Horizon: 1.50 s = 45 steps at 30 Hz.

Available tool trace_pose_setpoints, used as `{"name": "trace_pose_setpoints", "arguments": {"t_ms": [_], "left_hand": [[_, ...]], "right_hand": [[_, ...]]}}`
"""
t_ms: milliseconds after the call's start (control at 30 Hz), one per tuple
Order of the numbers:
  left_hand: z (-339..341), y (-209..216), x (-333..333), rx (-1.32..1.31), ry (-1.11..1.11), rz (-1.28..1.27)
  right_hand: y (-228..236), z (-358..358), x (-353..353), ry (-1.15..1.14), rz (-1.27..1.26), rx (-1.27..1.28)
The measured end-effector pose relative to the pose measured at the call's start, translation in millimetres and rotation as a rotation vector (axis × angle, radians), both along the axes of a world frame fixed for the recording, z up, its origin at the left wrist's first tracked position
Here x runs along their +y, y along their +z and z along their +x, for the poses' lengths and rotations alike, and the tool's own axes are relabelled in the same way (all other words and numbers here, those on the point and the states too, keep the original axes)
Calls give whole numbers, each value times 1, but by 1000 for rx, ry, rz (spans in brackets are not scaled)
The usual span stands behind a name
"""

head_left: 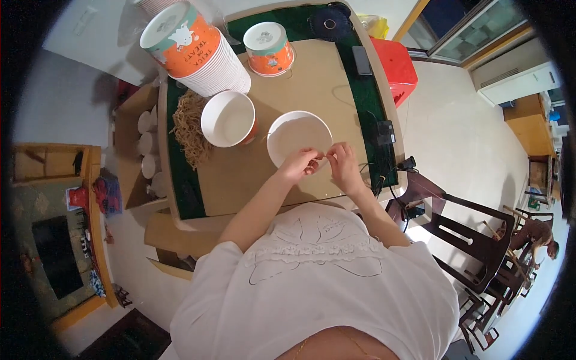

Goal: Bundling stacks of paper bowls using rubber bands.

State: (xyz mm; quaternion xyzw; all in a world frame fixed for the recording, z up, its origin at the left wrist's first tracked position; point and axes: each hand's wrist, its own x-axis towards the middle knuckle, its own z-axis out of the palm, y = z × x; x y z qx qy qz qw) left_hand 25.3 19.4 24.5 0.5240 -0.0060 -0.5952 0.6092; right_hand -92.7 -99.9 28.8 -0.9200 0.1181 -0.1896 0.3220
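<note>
A white-lined paper bucket (pixel 295 133) stands mouth up on the brown board in front of me. At its near right rim, my left hand (pixel 303 165) and my right hand (pixel 343 168) are close together, both with fingers pinched. What lies between their fingertips is too small to make out. A second open paper bucket (pixel 228 119), orange outside, stands just to the left. Beside it is a heap of brown twine pieces (pixel 191 129). Farther back, an upside-down orange and green bucket (pixel 269 51) has a thin cord at its rim.
A tall stack of nested paper buckets (pixel 201 54) leans at the back left. The brown board (pixel 312 72) lies on a green-topped table. A black box (pixel 362 60) and cables line its right edge, near a red stool (pixel 396 69). A cardboard box of white cups (pixel 135 141) stands left.
</note>
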Motion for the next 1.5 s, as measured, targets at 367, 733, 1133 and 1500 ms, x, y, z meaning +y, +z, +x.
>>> {"name": "trace_pose_setpoints", "arguments": {"t_ms": [367,733,1133,1500], "left_hand": [[4,-10,-10,46,-23,-47],[3,-7,-11,-60,4,-49],[-3,-10,-11,-320,-40,-20],[2,-3,-8,-159,-25,71]], "right_hand": [[-22,-6,-8,-197,700,58],[0,-2,-32,-17,607,84],[-4,3,-34,-49,453,63],[15,-1,-23,-110,407,115]]}}
